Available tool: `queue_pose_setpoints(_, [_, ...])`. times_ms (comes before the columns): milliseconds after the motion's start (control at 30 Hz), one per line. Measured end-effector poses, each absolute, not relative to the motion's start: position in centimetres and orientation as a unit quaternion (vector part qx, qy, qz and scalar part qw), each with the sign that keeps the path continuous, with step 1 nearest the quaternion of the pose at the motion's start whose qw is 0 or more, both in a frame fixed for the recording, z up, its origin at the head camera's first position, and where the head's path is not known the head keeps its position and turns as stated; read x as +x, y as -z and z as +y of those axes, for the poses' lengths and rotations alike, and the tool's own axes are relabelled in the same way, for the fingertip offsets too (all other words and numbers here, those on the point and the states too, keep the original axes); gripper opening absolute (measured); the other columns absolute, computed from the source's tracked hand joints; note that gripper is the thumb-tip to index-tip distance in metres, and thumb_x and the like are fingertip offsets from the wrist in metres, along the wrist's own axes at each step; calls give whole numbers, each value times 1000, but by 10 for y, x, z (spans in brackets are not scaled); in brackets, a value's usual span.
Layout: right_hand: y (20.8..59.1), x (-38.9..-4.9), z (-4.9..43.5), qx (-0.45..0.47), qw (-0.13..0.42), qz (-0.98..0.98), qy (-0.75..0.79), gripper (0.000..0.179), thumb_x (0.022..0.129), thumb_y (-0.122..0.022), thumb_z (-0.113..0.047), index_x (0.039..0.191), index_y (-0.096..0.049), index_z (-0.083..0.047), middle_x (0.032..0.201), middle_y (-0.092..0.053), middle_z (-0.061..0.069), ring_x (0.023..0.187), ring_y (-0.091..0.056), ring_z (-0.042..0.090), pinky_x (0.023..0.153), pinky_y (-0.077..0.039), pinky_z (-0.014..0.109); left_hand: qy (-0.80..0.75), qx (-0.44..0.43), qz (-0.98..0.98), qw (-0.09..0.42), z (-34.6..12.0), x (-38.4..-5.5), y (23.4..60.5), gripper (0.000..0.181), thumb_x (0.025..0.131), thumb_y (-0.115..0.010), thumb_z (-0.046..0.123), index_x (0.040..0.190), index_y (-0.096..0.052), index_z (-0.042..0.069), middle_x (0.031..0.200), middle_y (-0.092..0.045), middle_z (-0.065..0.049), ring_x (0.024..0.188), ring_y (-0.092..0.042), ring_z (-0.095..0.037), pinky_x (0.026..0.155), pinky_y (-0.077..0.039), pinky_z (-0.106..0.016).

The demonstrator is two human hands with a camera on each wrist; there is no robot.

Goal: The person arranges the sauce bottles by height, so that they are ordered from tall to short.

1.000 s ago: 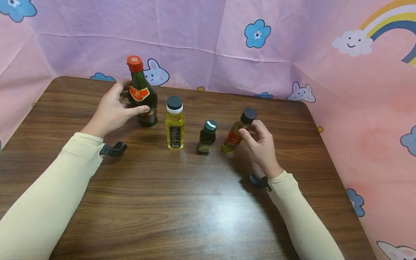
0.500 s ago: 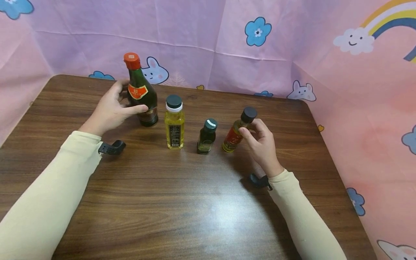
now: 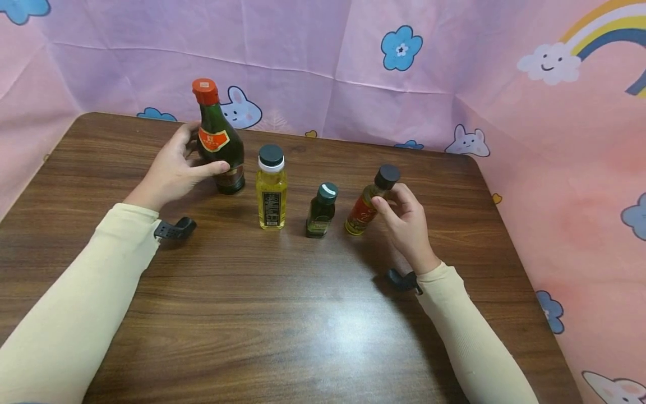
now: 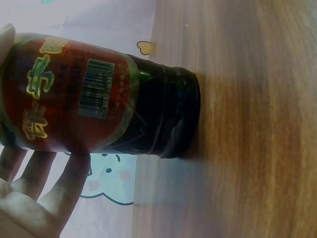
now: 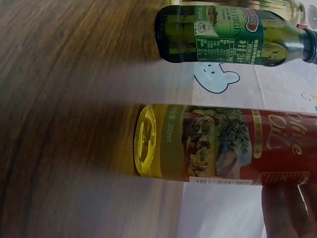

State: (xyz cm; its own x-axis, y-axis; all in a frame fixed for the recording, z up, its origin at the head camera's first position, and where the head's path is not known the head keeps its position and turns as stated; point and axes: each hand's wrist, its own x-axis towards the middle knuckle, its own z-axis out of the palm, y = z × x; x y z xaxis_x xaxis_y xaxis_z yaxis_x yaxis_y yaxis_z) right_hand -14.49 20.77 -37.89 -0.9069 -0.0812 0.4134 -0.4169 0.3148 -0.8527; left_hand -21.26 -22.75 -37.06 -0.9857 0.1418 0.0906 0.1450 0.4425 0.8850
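Note:
My left hand (image 3: pixel 171 165) grips a dark green sauce bottle (image 3: pixel 221 146) with a red cap, thumb across its front and fingers around the far side. In the left wrist view its red label (image 4: pixel 74 94) has gold characters and a barcode, and the base is right at the tabletop. My right hand (image 3: pixel 406 224) holds a small olive oil bottle (image 3: pixel 362 211) with a black cap between thumb and fingers. That bottle's red "Olive Oil" label (image 5: pixel 228 144) faces the right wrist camera, its yellow base close at the table.
Between the hands stand a square bottle of yellow oil (image 3: pixel 271 188) with a dark green cap and a small dark green olive oil bottle (image 3: pixel 320 216). All are on a brown wooden table (image 3: pixel 262 314). A pink and lilac cartoon cloth (image 3: pixel 303 39) hangs behind and on the right.
The sauce bottle's red cap has leaned slightly left in the left hand's grip. The right hand and the other bottles stay in place; the head view has shifted a little.

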Motion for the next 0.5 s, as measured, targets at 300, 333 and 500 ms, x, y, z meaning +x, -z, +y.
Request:
queue_pose_setpoints(300, [379,-146,210,157,148,-795,-567,25,97,-70,0,121,-66,5,114,-65,8,109,-64,16,99,-54,38,539,-101,-836,4,-224,-211,371,96,91,-82,27,164,-20,26,158,-37,-12,145,-40,-33,122,-30,-53])
queue_pose_setpoints(333, [379,-146,210,157,147,-793,-569,24,97,-70,0,120,-66,5,114,-65,9,109,-64,16,99,-54,39,540,-104,-835,5,-224,-210,371,99,90,-82,27,165,-17,28,160,-34,-12,148,-37,-33,123,-27,-53])
queue_pose_setpoints(500, [379,-146,208,152,141,-792,-574,23,98,-69,0,120,-66,4,115,-65,12,109,-63,16,99,-54,38,553,-106,-825,37,-225,-194,362,110,88,-83,18,166,-6,28,170,-17,-5,157,-17,-20,129,-12,-41])
